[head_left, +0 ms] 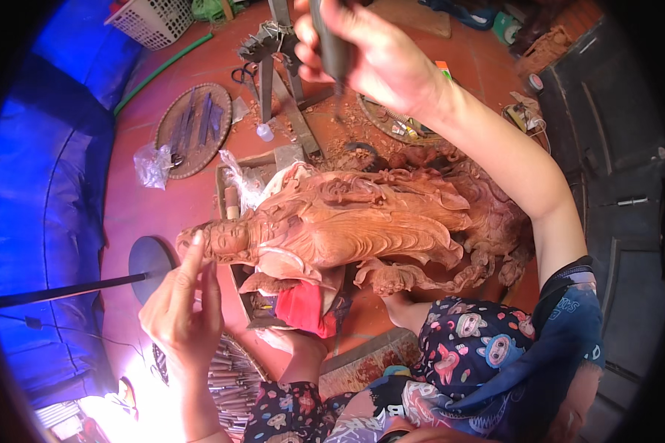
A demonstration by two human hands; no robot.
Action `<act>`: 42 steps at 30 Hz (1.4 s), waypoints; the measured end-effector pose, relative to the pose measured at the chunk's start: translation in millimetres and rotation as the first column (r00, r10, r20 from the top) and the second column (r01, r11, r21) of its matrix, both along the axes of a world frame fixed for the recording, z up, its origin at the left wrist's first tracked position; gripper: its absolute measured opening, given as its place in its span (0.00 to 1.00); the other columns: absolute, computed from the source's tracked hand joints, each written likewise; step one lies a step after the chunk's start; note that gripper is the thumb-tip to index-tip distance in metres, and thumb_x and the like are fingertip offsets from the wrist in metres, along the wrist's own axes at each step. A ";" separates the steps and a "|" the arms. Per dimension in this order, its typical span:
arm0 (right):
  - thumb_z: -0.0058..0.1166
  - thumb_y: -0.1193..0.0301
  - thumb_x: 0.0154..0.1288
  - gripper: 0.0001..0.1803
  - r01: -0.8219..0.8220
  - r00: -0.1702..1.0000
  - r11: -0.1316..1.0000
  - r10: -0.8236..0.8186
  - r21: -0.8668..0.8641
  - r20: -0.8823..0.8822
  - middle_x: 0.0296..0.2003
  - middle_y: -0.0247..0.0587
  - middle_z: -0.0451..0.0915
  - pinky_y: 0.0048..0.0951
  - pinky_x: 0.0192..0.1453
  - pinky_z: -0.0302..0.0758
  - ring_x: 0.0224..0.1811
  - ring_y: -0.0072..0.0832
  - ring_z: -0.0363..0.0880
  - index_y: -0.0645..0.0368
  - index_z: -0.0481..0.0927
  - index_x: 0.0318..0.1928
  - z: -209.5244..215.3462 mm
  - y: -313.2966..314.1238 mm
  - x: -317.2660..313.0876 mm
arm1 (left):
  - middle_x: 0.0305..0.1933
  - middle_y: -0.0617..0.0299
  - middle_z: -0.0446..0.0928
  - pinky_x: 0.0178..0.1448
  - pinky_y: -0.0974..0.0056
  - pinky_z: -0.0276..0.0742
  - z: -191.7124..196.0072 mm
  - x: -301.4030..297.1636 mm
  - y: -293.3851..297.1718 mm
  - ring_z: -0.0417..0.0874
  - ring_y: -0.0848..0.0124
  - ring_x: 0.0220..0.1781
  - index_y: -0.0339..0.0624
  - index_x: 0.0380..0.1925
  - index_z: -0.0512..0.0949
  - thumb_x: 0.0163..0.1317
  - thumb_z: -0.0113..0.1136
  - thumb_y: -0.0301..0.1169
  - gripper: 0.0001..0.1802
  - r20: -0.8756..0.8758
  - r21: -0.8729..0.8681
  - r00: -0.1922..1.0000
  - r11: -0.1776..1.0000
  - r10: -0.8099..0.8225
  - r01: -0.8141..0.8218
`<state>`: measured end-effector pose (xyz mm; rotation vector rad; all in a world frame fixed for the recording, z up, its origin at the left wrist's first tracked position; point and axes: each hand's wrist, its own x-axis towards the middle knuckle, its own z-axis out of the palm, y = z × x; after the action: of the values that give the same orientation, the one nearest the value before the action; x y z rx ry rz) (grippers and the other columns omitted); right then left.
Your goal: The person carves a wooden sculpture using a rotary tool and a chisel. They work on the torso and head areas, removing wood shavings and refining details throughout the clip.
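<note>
A reddish carved wooden statue point(362, 221) lies on its side across a wooden box point(225, 173), head pointing left. My left hand point(181, 310) reaches up from below, its fingertips resting against the statue's head point(225, 240); I cannot make out anything between the fingers. My right hand point(366, 52) is raised high above the statue, closed around a dark cylindrical tool handle point(332, 44). A red cloth point(303, 306) sits under the statue's shoulder.
A round tray of carving chisels point(196, 129) lies at the back left, with several more chisels point(233, 380) by my left wrist. Also around: a metal stand point(273, 59), white basket point(151, 18), green hose point(162, 66), blue tarp point(44, 184), and a black disc base with pole point(149, 260).
</note>
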<state>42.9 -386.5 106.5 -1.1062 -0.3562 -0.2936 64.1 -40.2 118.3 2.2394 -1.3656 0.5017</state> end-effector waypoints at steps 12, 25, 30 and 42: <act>0.47 0.56 0.76 0.14 0.132 0.949 0.943 -0.210 0.306 0.236 0.48 0.37 0.76 0.73 0.72 0.54 0.67 0.43 0.67 0.54 0.73 0.47 46.2 -33.4 -1.3 | 0.29 0.55 0.83 0.32 0.70 0.76 -19.2 39.5 26.9 0.81 0.74 0.27 0.37 0.55 0.80 0.58 0.62 0.15 0.23 -0.220 0.123 0.966 0.986 0.138 -0.113; 0.44 0.55 0.77 0.15 -0.065 0.988 0.865 -0.015 0.497 0.154 0.49 0.41 0.75 0.66 0.71 0.62 0.66 0.42 0.69 0.54 0.71 0.48 11.2 -32.9 -17.6 | 0.64 0.56 0.73 0.59 0.65 0.75 -45.4 80.9 -206.8 0.76 0.72 0.54 0.42 0.65 0.69 0.64 0.65 0.30 0.29 -0.989 0.007 0.113 0.743 -0.093 0.670; 0.44 0.56 0.77 0.15 -0.114 0.987 0.843 0.038 0.525 0.154 0.49 0.41 0.75 0.62 0.70 0.64 0.65 0.41 0.70 0.54 0.71 0.47 5.9 -52.7 -13.0 | 0.41 0.60 0.83 0.50 0.66 0.78 -70.4 98.3 -226.7 0.82 0.73 0.43 0.37 0.49 0.79 0.71 0.57 0.34 0.13 -0.968 0.238 0.123 0.656 0.217 0.717; 0.44 0.60 0.78 0.07 0.161 0.981 0.954 -0.182 0.251 0.064 0.52 0.42 0.76 0.50 0.64 0.73 0.65 0.40 0.72 0.41 0.71 0.51 -19.3 -102.4 -31.9 | 0.65 0.48 0.74 0.59 0.57 0.79 -70.8 141.0 -222.0 0.80 0.55 0.61 0.50 0.66 0.68 0.58 0.53 0.12 0.35 -0.386 0.006 0.846 0.916 -0.368 0.401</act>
<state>11.0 -488.9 87.2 -0.8830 -0.2914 -0.5275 205.0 -262.2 47.4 1.9134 -1.5858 -0.1305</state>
